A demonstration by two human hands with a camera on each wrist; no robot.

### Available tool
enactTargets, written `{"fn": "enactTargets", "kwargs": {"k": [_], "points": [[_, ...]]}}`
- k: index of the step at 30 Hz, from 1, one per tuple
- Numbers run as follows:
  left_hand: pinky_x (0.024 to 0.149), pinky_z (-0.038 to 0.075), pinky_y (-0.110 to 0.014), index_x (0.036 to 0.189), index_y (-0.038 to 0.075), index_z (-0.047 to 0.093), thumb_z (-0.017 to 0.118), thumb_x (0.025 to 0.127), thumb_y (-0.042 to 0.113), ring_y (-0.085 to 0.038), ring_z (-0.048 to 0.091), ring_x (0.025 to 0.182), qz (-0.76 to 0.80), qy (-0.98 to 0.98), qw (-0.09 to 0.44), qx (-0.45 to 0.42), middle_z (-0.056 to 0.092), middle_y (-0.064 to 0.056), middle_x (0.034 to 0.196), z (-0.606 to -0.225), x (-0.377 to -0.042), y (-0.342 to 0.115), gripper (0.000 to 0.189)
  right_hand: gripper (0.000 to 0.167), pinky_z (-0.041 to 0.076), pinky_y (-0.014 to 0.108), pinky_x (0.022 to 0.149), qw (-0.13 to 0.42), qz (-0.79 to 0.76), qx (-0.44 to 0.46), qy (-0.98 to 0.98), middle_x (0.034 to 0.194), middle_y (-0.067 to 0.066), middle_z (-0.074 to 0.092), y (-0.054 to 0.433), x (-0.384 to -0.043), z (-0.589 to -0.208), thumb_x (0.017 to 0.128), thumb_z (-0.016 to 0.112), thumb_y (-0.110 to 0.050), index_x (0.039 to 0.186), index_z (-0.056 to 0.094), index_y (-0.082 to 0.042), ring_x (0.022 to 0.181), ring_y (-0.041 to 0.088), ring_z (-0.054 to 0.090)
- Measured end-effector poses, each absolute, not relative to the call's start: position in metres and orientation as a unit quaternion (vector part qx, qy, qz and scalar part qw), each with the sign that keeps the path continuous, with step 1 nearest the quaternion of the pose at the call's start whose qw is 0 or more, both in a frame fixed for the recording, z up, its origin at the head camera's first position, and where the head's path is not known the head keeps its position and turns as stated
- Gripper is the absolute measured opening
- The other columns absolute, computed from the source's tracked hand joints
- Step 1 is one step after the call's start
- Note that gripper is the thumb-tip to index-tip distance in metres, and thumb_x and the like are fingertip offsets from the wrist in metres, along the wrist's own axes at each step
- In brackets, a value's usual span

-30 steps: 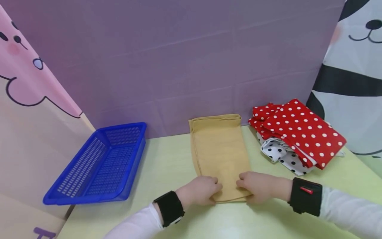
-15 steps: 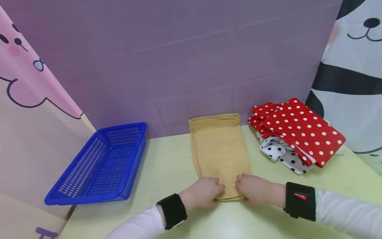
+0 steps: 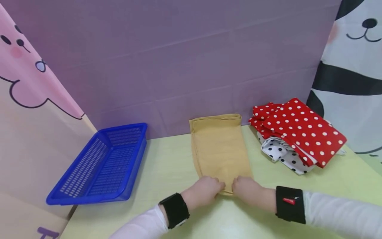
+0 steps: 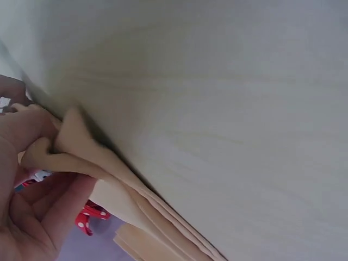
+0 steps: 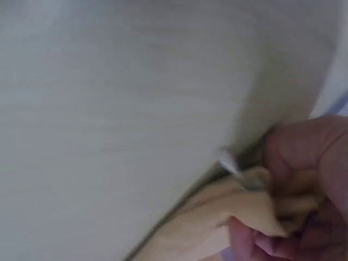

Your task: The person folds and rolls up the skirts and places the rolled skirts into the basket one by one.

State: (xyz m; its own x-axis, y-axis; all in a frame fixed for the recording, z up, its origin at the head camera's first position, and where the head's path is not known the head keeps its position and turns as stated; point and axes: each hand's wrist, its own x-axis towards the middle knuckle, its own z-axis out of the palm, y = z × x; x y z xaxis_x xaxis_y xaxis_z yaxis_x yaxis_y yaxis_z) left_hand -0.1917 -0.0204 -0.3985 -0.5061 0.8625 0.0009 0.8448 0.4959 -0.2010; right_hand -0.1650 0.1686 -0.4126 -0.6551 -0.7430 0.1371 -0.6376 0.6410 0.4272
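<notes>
A tan cloth [image 3: 221, 149], folded into a long strip, lies on the pale table with its far end against the purple backdrop. My left hand [image 3: 206, 190] pinches its near edge; in the left wrist view the thumb and fingers hold several layers of the cloth [image 4: 147, 204]. Close beside it, my right hand [image 3: 248, 189] grips the near right corner. The right wrist view shows the cloth [image 5: 201, 217] bunched between thumb and fingers, with a small white tag [image 5: 229, 161] sticking out. The near edge looks slightly raised between the hands.
A blue plastic basket [image 3: 131, 179] stands at the left of the table [image 3: 167, 159]. At the right lies a pile with a red polka-dot cloth [image 3: 304, 129] over a white cloth with black dots [image 3: 293, 162]. The purple backdrop [image 3: 185, 66] rises behind.
My right hand has moved left along the near edge, closer to my left hand, which has shifted slightly right. The cloth's near edge has lifted and moved a little away from me.
</notes>
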Motion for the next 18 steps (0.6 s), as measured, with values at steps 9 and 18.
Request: {"fn": "enactTargets", "kwargs": {"k": [9,18], "points": [[0.050,0.039,-0.020,0.083,0.014,0.053,0.066,0.081,0.010,-0.007,0.046,0.055,0.043,-0.883,0.020,-0.467,0.048,0.007,0.062,-0.396,-0.206,-0.018,0.014,0.016,0.047,0.037,0.052,0.054,-0.039,0.344,-0.936,0.066,0.003,0.059,0.179,-0.187,-0.409,0.068,0.065,0.001,0.074,0.056,-0.011,0.061,0.023,0.057],[0.061,0.048,-0.024,0.089,0.011,0.055,0.050,0.096,0.011,-0.013,0.062,0.069,0.037,-0.903,-0.016,-0.428,0.060,0.000,0.073,-0.400,-0.220,-0.017,0.008,0.024,0.044,0.029,0.052,0.012,0.057,0.375,-0.925,0.068,0.001,0.053,0.196,-0.193,-0.401,0.080,0.062,0.000,0.101,0.053,-0.006,0.057,0.017,0.054]]}}
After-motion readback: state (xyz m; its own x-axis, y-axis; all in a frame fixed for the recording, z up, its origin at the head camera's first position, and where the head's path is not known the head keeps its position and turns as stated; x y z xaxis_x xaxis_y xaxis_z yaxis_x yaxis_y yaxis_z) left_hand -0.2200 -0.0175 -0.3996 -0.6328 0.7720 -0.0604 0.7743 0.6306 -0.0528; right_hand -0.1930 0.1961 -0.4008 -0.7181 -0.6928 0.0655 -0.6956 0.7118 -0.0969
